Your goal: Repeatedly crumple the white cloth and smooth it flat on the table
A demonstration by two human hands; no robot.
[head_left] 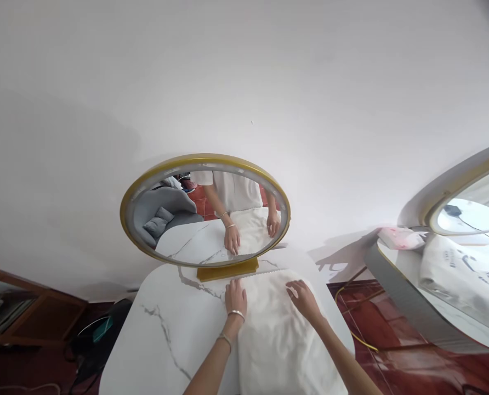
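Note:
A cream-white cloth (273, 334) with a finely toothed far edge lies lengthwise on the white marbled table (154, 351), its surface softly wrinkled. My left hand (236, 299), with two bracelets at the wrist, rests along the cloth's far left corner, fingers stretched forward. Over the right part of the cloth is my right hand (302, 299), its thumb and fingers apart and slightly bent, with nothing visible between them. Whether its fingertips touch the fabric I cannot tell. The near end of the cloth runs out of view.
A gold-framed oval mirror (205, 159) stands at the table's back against the wall, reflecting both hands and a grey chair. On the right, a second table (411, 296) holds a printed white cloth (458, 263) and a pink-white packet (401, 238). Wooden shelving (43, 312) stands left.

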